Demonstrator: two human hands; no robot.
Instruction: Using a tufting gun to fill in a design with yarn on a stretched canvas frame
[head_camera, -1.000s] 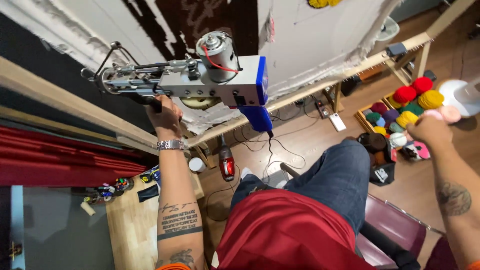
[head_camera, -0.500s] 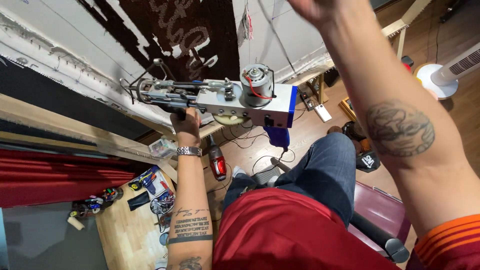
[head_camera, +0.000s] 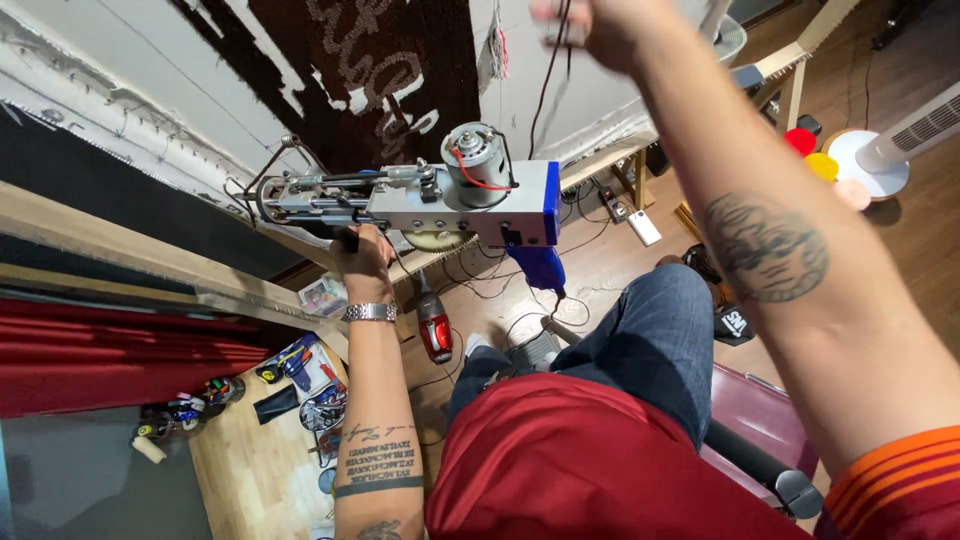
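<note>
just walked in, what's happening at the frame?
A seated person's left hand grips the handle under a grey and blue tufting gun, held up near the stretched cloth with its dark tufted patch. The right hand is raised at the top edge, blurred, by a hanging dark cord.

ahead: frame (head_camera: 150, 215) and tufting gun (head_camera: 440, 200) block | right: open floor (head_camera: 620, 255)

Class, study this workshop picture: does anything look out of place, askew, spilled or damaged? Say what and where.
Nothing looks spilled or broken. The floor at lower left is cluttered: small tools lie scattered near a red handheld device, with cables trailing across the boards. The left hand grips the tufting gun, which is tilted; the right hand is raised and blurred.
</note>
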